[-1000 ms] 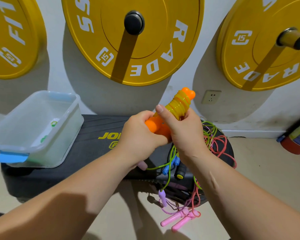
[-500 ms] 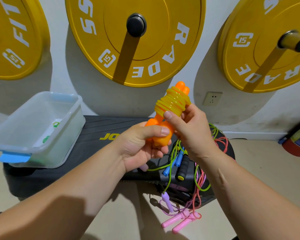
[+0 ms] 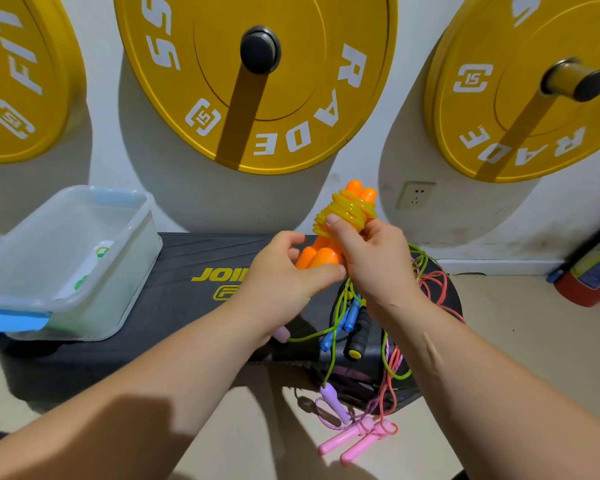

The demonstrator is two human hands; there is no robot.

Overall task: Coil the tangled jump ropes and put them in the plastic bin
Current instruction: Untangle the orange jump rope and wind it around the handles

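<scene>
Now: one rope coiled, and its weight has passed to your right hand.

Item one, orange-handled jump rope with translucent yellow cord [image 3: 344,216]: cord wound tight round the paired handles, tips leaning to 1 o'clock, carried above the black rubber step platform [image 3: 187,306]. Your right hand [image 3: 373,263] grips the coil, thumb pressed on the windings. Your left hand [image 3: 283,280], wrapped round the lower handle ends a second ago, has slackened: thumb straight under them, other fingers loosely curled and just off. That release suggests the winding is done and the bundle is ready to stow. Item two, clear rectangular plastic bin [image 3: 132,271]: at 9 o'clock on the platform, well apart. Item three, tangle of green, red, pink and purple cords [image 3: 392,362]: at 5 o'clock below your right wrist, not yet coiled.
</scene>
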